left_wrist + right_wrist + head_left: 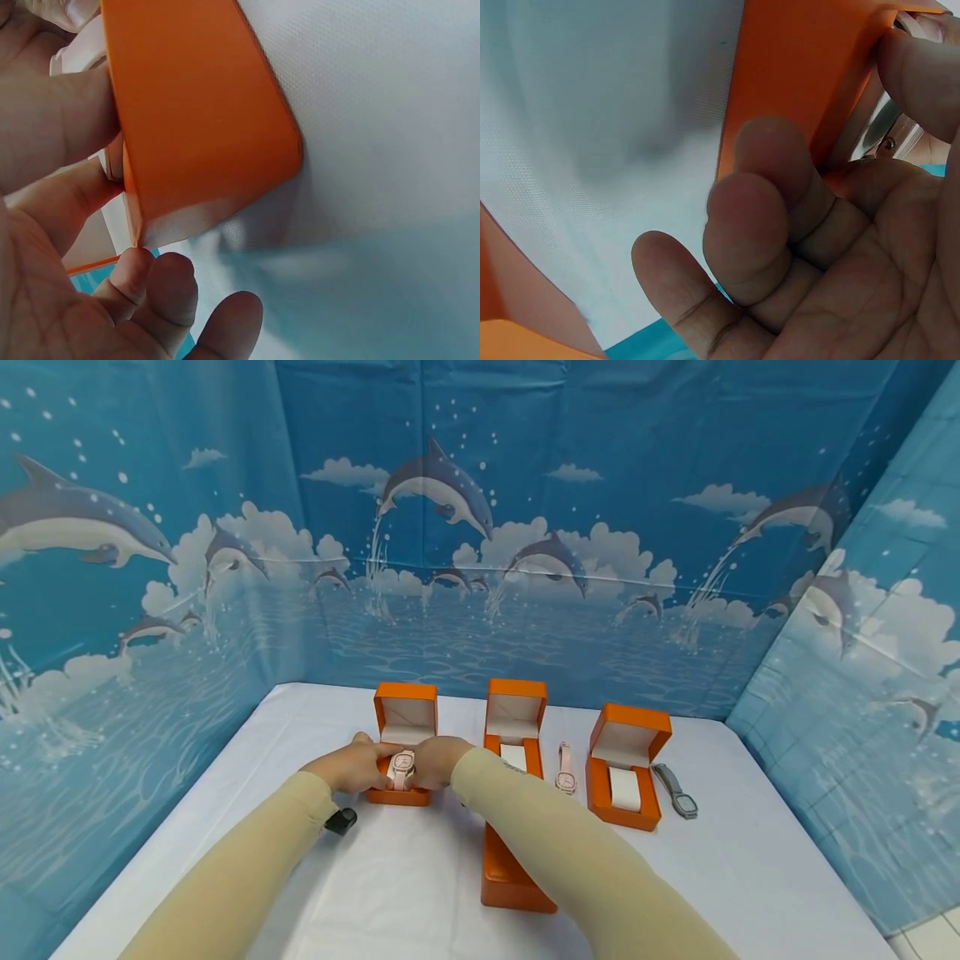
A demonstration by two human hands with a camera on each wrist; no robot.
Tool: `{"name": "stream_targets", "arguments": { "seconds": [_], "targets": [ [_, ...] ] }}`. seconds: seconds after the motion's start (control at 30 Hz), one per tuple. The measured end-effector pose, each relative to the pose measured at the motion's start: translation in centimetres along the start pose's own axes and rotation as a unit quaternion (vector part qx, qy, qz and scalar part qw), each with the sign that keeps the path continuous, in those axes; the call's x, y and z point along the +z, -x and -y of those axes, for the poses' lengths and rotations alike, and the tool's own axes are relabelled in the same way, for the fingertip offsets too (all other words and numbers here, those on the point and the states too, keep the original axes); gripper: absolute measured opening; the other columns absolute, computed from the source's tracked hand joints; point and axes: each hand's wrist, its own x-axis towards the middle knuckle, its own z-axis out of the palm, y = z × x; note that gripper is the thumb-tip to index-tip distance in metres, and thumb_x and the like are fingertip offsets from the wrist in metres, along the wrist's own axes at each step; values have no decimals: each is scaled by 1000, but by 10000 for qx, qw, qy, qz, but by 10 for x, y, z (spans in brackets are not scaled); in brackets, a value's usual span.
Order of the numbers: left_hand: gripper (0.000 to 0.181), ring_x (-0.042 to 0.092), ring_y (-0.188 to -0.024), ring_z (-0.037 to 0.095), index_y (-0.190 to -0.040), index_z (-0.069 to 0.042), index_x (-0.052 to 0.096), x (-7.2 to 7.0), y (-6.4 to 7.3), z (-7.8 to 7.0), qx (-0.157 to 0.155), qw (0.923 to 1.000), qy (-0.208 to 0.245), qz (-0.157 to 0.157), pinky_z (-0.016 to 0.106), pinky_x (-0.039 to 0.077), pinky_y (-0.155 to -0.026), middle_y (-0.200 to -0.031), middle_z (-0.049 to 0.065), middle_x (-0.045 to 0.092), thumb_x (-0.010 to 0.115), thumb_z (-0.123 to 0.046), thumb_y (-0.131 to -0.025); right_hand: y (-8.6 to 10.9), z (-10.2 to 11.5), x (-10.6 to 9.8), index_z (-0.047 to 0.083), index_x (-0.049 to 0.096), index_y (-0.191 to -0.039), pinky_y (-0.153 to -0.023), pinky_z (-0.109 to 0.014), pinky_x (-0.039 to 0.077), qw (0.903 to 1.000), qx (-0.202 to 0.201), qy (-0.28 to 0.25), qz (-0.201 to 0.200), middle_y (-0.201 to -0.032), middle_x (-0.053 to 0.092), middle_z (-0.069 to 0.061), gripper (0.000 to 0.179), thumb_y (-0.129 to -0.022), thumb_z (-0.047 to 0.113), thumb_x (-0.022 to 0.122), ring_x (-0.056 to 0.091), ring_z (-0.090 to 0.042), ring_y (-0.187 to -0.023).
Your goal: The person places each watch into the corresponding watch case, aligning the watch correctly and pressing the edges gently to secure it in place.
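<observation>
We could read no text, brand or number. The dial of the pink watch in the orange box nearest the counter's left edge looked too small to decipher, like those of the second pink watch and the grey watch toward the far right corner.

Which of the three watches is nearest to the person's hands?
The pink-strapped watch at the leftmost open orange box, between the left hand and right hand. The other pink watch and the grey watch lie apart on the white cloth.
</observation>
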Motion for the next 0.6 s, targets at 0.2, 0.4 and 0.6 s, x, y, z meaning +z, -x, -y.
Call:
{"name": "stream_targets", "arguments": {
  "seconds": [0.2,0.4,0.6],
  "targets": [
    [70,57,-93,28,-157,-29,53,-1,1,2,36,9999,-130,-21,35,44,-75,-114,14,40,80,-25,-93,-2,1,2,17,74,-129,-81,-31,50,9998,-15,-198,18,-105,71,3,48,-103,55,60,60,-16,-89],
    [71,58,-97,27,-158,-31,51,-2,1,4,132,9992,-371,35,38,47,-82,-117,14,44,80,-31,-93,2,-3,1,23,64,-145,-103,-34,53,9999,15,-135,15,-130,71,5,53,-103,55,62,62,-14,-104],
    [75,56,-101,26,-162,-33,43,-4,1,8,107,9993,-349,126,41,47,-89,-117,12,46,77,-39,-96,9,-7,-5,12,50,-156,-108,-34,52,9997,-108,194,103,-141,66,-3,66,-105,53,59,65,-17,-117]
  ]
}}
